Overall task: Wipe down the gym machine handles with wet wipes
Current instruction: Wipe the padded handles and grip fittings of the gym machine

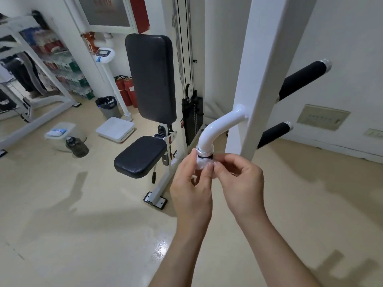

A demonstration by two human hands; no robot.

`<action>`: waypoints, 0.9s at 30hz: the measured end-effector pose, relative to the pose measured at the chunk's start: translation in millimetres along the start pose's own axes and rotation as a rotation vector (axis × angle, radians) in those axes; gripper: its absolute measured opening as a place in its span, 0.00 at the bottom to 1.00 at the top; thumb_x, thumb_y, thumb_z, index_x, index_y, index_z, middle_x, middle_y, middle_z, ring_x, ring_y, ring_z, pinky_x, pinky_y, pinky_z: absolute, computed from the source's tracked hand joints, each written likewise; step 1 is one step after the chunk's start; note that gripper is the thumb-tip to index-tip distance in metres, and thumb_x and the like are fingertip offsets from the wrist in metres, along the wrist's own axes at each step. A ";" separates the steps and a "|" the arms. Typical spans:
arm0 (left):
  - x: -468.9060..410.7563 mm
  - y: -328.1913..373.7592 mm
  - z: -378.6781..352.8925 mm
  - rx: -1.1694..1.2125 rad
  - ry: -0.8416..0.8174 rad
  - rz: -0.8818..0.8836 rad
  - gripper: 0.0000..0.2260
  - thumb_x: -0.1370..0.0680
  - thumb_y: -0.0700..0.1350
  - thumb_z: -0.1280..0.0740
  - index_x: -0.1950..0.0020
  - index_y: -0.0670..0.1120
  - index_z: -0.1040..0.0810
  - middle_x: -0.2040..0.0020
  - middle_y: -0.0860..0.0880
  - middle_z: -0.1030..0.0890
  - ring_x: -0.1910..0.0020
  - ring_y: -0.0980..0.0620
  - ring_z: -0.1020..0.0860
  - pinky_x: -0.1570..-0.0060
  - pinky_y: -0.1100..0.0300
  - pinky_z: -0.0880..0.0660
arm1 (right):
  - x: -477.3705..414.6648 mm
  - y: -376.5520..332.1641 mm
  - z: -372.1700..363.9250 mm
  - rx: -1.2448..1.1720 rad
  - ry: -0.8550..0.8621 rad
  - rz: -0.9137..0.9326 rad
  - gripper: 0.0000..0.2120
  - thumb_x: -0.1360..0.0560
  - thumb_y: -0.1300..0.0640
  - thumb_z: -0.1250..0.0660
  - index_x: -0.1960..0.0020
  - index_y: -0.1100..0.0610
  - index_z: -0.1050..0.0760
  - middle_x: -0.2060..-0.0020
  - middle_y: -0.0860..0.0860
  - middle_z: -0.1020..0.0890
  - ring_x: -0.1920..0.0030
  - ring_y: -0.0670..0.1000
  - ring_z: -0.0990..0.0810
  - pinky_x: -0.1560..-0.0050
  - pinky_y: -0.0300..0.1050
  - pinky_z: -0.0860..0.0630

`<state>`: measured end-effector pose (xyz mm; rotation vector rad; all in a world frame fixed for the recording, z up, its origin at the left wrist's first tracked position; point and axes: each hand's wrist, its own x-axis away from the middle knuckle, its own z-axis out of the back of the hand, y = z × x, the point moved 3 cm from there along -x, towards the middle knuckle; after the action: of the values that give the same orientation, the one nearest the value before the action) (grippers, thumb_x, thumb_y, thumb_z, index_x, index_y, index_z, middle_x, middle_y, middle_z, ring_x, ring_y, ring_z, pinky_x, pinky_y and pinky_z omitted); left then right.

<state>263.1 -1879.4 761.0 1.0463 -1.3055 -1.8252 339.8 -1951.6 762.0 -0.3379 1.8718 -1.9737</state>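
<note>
Background: two red fire extinguishers [126, 91] stand by the far wall, with a grey bin [108, 108] (dark liner) just in front of them. A white floor scale [115, 129] sits near the bin, and its column carries a display head [104, 53]. Dark water jug [77, 147] just beside a translucent lidded tub [69, 126]. Wall panel [323, 117] and socket [374, 133] low on the right wall. Glossy beige floor [83, 224].

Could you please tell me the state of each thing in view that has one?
Wipe: wrapped round the handle's grip.
Handle: grip mostly covered.
Left hand: holds the wipe.
Right hand: pinches the wipe.
Far handles: bare, untouched.
Bottle: upright on the floor.
</note>
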 end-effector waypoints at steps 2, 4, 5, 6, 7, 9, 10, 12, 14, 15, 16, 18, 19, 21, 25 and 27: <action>-4.6 -5.7 -1.8 -0.082 0.032 -0.107 0.12 0.22 0.44 0.34 0.39 0.46 0.21 0.49 0.52 0.19 0.51 0.55 0.22 0.53 0.61 0.25 | 1.2 -10.2 2.0 0.187 0.036 0.137 0.05 0.26 0.59 0.30 0.51 0.53 0.18 0.57 0.46 0.16 0.59 0.42 0.19 0.57 0.30 0.26; -8.3 -7.9 -1.5 -0.123 0.064 -0.179 0.12 0.21 0.46 0.38 0.41 0.43 0.20 0.49 0.52 0.19 0.50 0.57 0.23 0.52 0.64 0.27 | 1.4 -24.7 4.2 0.227 0.084 0.253 0.07 0.26 0.59 0.30 0.49 0.53 0.19 0.57 0.46 0.18 0.58 0.42 0.20 0.59 0.27 0.27; -9.6 -10.4 -0.7 -0.154 0.078 -0.194 0.14 0.20 0.48 0.40 0.42 0.43 0.20 0.51 0.52 0.18 0.51 0.57 0.23 0.54 0.68 0.29 | -0.1 -31.9 3.8 0.217 0.095 0.295 0.06 0.26 0.59 0.30 0.49 0.52 0.19 0.59 0.47 0.18 0.58 0.43 0.20 0.58 0.28 0.26; -10.6 -13.7 0.2 -0.186 0.085 -0.199 0.15 0.20 0.49 0.41 0.45 0.43 0.19 0.53 0.51 0.18 0.53 0.56 0.23 0.56 0.70 0.31 | -2.2 -38.3 2.5 0.219 0.094 0.336 0.04 0.26 0.58 0.30 0.52 0.52 0.20 0.60 0.47 0.18 0.59 0.44 0.19 0.58 0.30 0.25; -11.4 -17.9 1.8 -0.204 0.080 -0.192 0.16 0.20 0.50 0.42 0.48 0.42 0.18 0.55 0.49 0.18 0.55 0.55 0.23 0.58 0.71 0.33 | -4.5 -42.9 0.0 0.245 0.082 0.371 0.02 0.26 0.58 0.30 0.55 0.52 0.22 0.61 0.47 0.18 0.60 0.45 0.19 0.59 0.34 0.23; -12.1 -23.3 6.6 -0.161 0.059 -0.138 0.13 0.20 0.48 0.40 0.52 0.43 0.18 0.57 0.46 0.18 0.58 0.55 0.23 0.60 0.72 0.34 | -8.1 -48.6 -4.5 0.341 0.054 0.427 0.05 0.26 0.58 0.30 0.58 0.52 0.25 0.63 0.47 0.19 0.60 0.46 0.19 0.60 0.41 0.22; -12.3 -23.4 9.1 -0.101 0.051 -0.089 0.11 0.20 0.47 0.37 0.52 0.44 0.17 0.58 0.47 0.17 0.59 0.57 0.23 0.60 0.73 0.33 | -9.8 -50.5 -5.5 0.380 0.038 0.438 0.06 0.27 0.59 0.30 0.58 0.51 0.26 0.62 0.47 0.20 0.59 0.46 0.20 0.60 0.44 0.21; -13.6 -15.1 11.7 0.092 0.059 0.020 0.07 0.23 0.43 0.32 0.48 0.48 0.17 0.57 0.51 0.16 0.58 0.60 0.21 0.57 0.72 0.28 | -11.6 -53.9 -5.4 0.433 -0.013 0.440 0.10 0.27 0.60 0.30 0.55 0.47 0.29 0.62 0.45 0.20 0.58 0.45 0.20 0.59 0.48 0.21; -15.2 -7.3 9.5 0.265 0.091 0.061 0.10 0.26 0.41 0.28 0.47 0.53 0.18 0.55 0.51 0.15 0.57 0.56 0.18 0.55 0.63 0.22 | -12.9 -57.3 -4.4 0.491 -0.060 0.462 0.14 0.27 0.63 0.31 0.52 0.45 0.30 0.61 0.46 0.19 0.57 0.47 0.19 0.58 0.50 0.21; -14.7 -6.3 7.4 0.298 0.093 0.054 0.13 0.27 0.42 0.27 0.47 0.56 0.19 0.54 0.50 0.16 0.58 0.53 0.18 0.56 0.58 0.21 | -13.7 -58.9 -4.0 0.515 -0.082 0.477 0.15 0.27 0.64 0.32 0.50 0.45 0.29 0.61 0.47 0.18 0.57 0.49 0.19 0.58 0.51 0.21; -13.6 -7.5 4.7 0.309 0.071 0.040 0.15 0.28 0.43 0.27 0.45 0.58 0.20 0.55 0.49 0.16 0.60 0.51 0.19 0.59 0.53 0.21 | -14.3 -60.1 -3.3 0.531 -0.098 0.486 0.16 0.28 0.65 0.33 0.48 0.45 0.28 0.61 0.47 0.18 0.57 0.50 0.19 0.58 0.51 0.22; -10.3 -20.0 -1.6 0.255 0.007 0.026 0.19 0.28 0.45 0.28 0.39 0.58 0.21 0.56 0.51 0.18 0.62 0.50 0.22 0.61 0.51 0.22 | -17.1 -59.7 -1.5 0.539 -0.098 0.486 0.18 0.28 0.65 0.33 0.46 0.44 0.25 0.61 0.47 0.17 0.58 0.50 0.19 0.57 0.49 0.22; -8.7 -28.1 -3.6 0.198 -0.011 0.033 0.20 0.28 0.44 0.28 0.37 0.56 0.22 0.55 0.52 0.18 0.61 0.53 0.22 0.59 0.54 0.22 | -18.8 -58.1 -0.6 0.533 -0.090 0.485 0.19 0.28 0.65 0.33 0.45 0.43 0.23 0.61 0.47 0.17 0.59 0.50 0.19 0.57 0.48 0.23; -9.2 -38.7 -3.7 0.114 -0.034 0.048 0.20 0.27 0.41 0.28 0.36 0.53 0.22 0.54 0.53 0.17 0.60 0.60 0.23 0.56 0.64 0.26 | -21.0 -54.4 -0.8 0.500 -0.074 0.488 0.20 0.28 0.65 0.32 0.44 0.43 0.22 0.63 0.49 0.17 0.63 0.51 0.20 0.58 0.48 0.23; -20.5 -29.7 -2.3 0.067 -0.065 -0.014 0.14 0.28 0.40 0.29 0.44 0.50 0.18 0.62 0.55 0.22 0.65 0.62 0.27 0.60 0.69 0.31 | -22.6 -49.9 -4.4 0.459 -0.047 0.529 0.21 0.28 0.67 0.32 0.42 0.45 0.20 0.66 0.53 0.18 0.65 0.54 0.21 0.60 0.49 0.23; -24.4 -26.0 -2.5 0.041 -0.036 -0.051 0.13 0.28 0.40 0.29 0.44 0.47 0.18 0.63 0.54 0.23 0.66 0.62 0.27 0.61 0.69 0.30 | -23.2 -48.4 -5.5 0.459 -0.040 0.549 0.22 0.28 0.68 0.33 0.41 0.47 0.20 0.64 0.54 0.17 0.64 0.54 0.21 0.59 0.49 0.23</action>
<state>275.3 -1852.1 741.3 1.0815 -1.3540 -1.8703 352.3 -1935.2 811.8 0.2449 1.2475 -1.8963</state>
